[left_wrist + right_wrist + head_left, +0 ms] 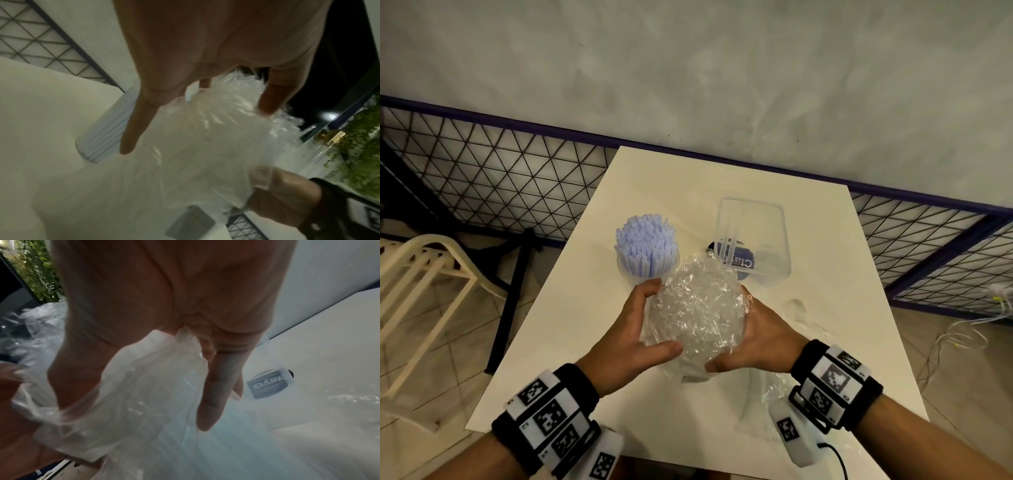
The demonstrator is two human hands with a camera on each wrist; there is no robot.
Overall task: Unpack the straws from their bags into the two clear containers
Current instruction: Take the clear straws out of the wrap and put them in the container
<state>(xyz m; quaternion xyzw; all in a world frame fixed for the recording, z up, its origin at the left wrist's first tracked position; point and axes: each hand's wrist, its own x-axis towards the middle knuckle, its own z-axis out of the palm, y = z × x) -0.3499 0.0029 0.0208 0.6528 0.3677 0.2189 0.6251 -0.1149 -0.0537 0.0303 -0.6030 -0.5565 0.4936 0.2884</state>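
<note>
Both hands held a crumpled clear plastic bag (697, 308) above the near middle of a white desk (571, 325). The left hand (631, 334) cupped the bag's left side, thumb pressed against its near lower edge and fingers curled round the far side. The right hand (753, 339) gripped the right side, thumb at the near bottom, fingers wrapped behind. The bag was bunched into a rough oval ball, its long axis running from near to far, and its thin film was wrinkled and glossy. In the left wrist view the film (205, 138) bulged between thumb and fingers; whether straws remained inside could not be told.

Just beyond the left hand stood a round clear container (647, 270), upright and packed with pale blue straws (645, 245) that stood on end, open tips up. To the right of it, beyond the bag, stood a taller rectangular clear container (755, 236), upright, its walls smooth; a couple of pale straws leaned inside. A dark blue label (736, 260) showed through its lower wall.

More clear, crinkled plastic film (767, 394) lay flat on the desk near the right wrist, by the near edge. The desk top was smooth and matte, with open surface along its left side and far edge. Behind it ran a black wire mesh fence (510, 171) with a dark blue rail, before a grey plastered wall. A cream plastic chair (424, 270) stood on the tiled floor to the left.
</note>
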